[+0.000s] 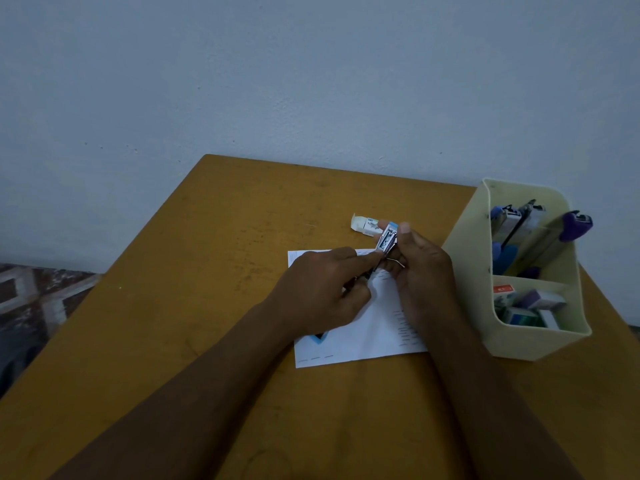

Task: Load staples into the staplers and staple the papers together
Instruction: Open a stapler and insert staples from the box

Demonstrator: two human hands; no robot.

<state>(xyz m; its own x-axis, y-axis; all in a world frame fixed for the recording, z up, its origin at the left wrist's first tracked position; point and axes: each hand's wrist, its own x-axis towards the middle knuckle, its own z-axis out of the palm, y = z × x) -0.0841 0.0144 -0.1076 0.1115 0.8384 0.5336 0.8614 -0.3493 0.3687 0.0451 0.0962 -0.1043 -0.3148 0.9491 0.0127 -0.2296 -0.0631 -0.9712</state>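
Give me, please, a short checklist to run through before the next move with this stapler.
1. Right hand grips the stapler: ok.
2. Left hand pinches its lower end: ok.
3. Stapler's metal channel exposed: ok.
4. Staples seated inside: cannot tell.
5. Open staple box lies on the table behind the hands: ok.
6. Paper lies flat under the hands: ok.
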